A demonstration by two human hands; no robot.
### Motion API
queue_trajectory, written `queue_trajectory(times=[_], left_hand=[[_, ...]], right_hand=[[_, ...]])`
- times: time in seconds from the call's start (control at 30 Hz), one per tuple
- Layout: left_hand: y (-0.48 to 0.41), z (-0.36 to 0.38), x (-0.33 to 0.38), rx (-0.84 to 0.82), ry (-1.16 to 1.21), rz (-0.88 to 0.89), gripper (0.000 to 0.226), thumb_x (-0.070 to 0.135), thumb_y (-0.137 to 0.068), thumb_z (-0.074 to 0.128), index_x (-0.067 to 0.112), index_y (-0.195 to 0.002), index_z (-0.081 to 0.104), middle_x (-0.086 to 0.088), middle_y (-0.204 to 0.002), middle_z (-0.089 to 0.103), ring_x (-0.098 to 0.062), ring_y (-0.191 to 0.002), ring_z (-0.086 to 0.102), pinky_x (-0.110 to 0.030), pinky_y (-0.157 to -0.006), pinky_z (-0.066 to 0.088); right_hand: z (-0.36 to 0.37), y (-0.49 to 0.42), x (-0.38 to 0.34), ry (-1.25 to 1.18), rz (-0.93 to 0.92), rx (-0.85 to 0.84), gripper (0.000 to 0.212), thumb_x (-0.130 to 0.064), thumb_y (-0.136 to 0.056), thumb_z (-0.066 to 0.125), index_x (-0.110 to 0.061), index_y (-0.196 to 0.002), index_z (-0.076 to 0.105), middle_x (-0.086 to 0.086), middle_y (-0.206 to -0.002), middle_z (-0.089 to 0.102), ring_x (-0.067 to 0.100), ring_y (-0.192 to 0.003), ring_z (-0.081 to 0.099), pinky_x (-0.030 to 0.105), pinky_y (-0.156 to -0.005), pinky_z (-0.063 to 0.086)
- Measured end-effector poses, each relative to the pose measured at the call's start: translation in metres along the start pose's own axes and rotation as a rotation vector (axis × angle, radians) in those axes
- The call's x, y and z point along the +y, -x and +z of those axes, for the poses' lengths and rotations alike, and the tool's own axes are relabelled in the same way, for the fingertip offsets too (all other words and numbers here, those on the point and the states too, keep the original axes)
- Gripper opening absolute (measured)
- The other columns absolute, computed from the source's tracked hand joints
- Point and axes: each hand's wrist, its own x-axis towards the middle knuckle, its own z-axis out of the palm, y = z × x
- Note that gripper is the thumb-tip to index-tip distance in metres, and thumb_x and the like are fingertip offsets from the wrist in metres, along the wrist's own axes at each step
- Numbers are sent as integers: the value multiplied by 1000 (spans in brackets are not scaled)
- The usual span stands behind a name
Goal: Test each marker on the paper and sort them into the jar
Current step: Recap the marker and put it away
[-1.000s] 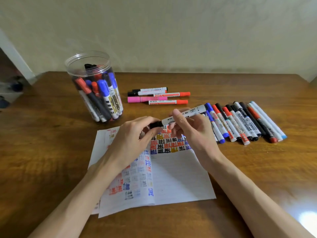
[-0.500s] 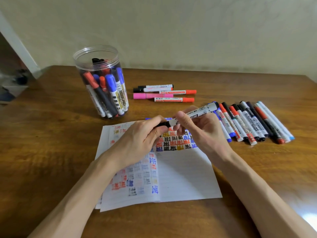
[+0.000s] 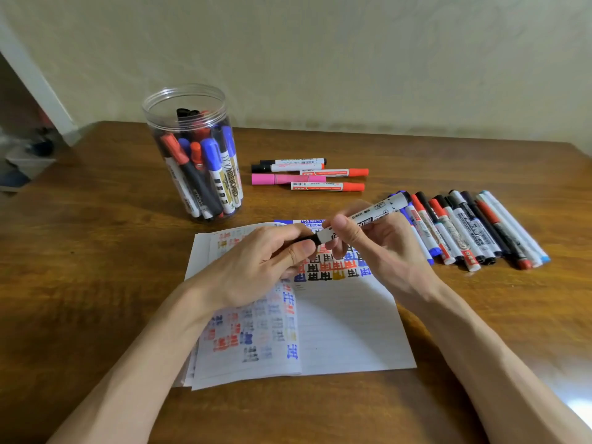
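Marker (image 3: 368, 216), white-barrelled, is held in the air above the paper (image 3: 346, 331), tilted, with its far end higher and toward the right. The left hand (image 3: 256, 267) pinches its black cap (image 3: 306, 241) between thumb and curled fingers. The right hand (image 3: 384, 248) grips the barrel just beside the cap, thumb on top and fingers curled beneath.

The paper is a lined sheet on a thin stack, covered with coloured test marks, and lies on a brown wooden table (image 3: 96, 283) against a pale wall (image 3: 320, 59).

1 clear jar (image 3: 192, 149) stands far left, holding upright markers with blue, red and black caps; their number cannot be told. A cluster of 5 markers (image 3: 307, 174) lies behind the paper. A row of markers (image 3: 474, 229), at least 10 and overlapping, lies on the right. 1 blue-printed marker (image 3: 307, 222) shows at the paper's far edge, mostly hidden by the hands.
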Motion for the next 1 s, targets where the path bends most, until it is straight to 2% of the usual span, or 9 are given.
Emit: queue_trajectory(times=[0.07,0.13,0.2,0.27,0.43,0.6,0.73,0.87,1.0], left_hand=[[-1,2,-5,44,-79,-2,25,36,-110,42,19,-106,61,9,-90,70,-10,-82,67,-36,-70,58],[-4,4,-12,81,-196,-1,31,47,-110,39,22,-110,57,-7,-96,69,-29,-90,67,-57,-74,55],[-4,5,-15,149,-268,41,29,49,-109,40,25,-109,56,-4,-97,68,-25,-92,67,-54,-73,56],[-4,5,-15,224,-371,106,29,49,-108,40,25,-105,56,4,-93,66,-16,-88,66,-45,-69,56],[-6,8,-17,282,-716,201,40,48,-111,21,19,-96,45,2,-69,54,-19,-59,54,-43,-53,45],[-4,6,-13,232,-460,178,37,41,-111,29,19,-86,44,-1,-64,51,-22,-61,50,-29,-53,36],[-5,7,-12,193,-354,166,36,39,-111,33,18,-85,46,-7,-64,52,-25,-59,50,-36,-55,38],[-4,7,-12,168,-290,158,34,36,-111,37,17,-86,48,-9,-66,53,-26,-59,51,-44,-57,38],[-2,5,-9,134,-207,126,34,36,-111,39,16,-88,53,-10,-69,54,-29,-63,52,-49,-61,39]], right_hand=[[5,0,3,-19,48,65,39,-34,-102,62,1,-87,73,8,-71,71,25,-69,69,39,-73,58],[11,1,7,-50,100,123,41,-38,-102,65,0,-88,74,12,-73,72,29,-71,70,48,-78,59],[16,0,9,-79,138,166,41,-40,-102,68,-3,-87,76,14,-73,73,35,-72,71,55,-83,59],[18,0,7,-95,168,199,49,-44,-100,70,-2,-75,76,15,-72,74,38,-71,71,57,-85,59],[19,0,1,-107,167,182,49,-39,-101,67,-15,-58,70,14,-68,72,28,-62,65,42,-73,58],[15,0,-2,-112,132,137,45,-35,-104,63,-23,-61,70,9,-68,72,24,-62,64,29,-69,51],[11,2,-4,-99,100,115,37,-32,-103,62,-16,-70,71,11,-72,74,22,-63,66,23,-65,50],[6,3,-3,-66,92,99,38,-35,-100,62,-7,-78,75,8,-72,75,36,-70,70,40,-73,58],[3,5,-3,-24,74,80,43,-39,-98,63,0,-87,77,8,-74,75,34,-71,72,45,-77,59]])
